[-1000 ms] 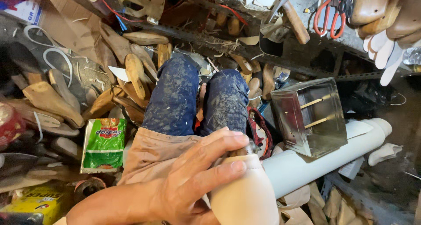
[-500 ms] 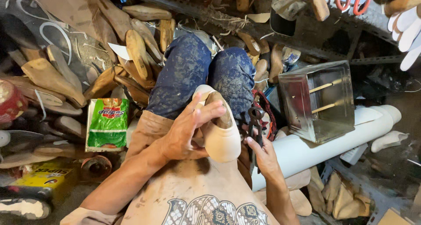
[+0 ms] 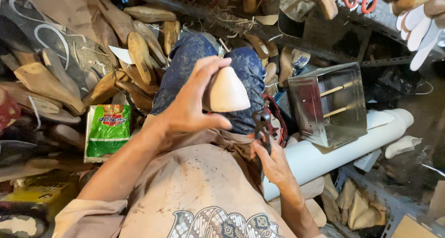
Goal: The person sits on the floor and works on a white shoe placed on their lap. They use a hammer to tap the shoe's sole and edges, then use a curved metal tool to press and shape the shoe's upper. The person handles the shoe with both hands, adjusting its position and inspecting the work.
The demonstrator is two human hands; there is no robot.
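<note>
Cluttered workshop floor (image 3: 417, 126) beneath a metal shelf (image 3: 324, 52).

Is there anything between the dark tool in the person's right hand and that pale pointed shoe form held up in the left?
Nothing visible does. The left hand holds the pale pointed shoe form up over the knees; the right hand grips the dark metal pincers just below it, with only open air and the blue trousers behind.

We've got the pale, pointed shoe last (image 3: 227, 92) up in the left hand (image 3: 192, 108), over the knees. The right hand (image 3: 273, 161) sits lower, right of it, on what looks like dark metal pincers (image 3: 263, 126). Further right, a shiny open metal box (image 3: 331, 103) rests on a long white pipe (image 3: 343, 147). A green snack packet (image 3: 107, 131) lies left among the wooden lasts (image 3: 139, 57).
</note>
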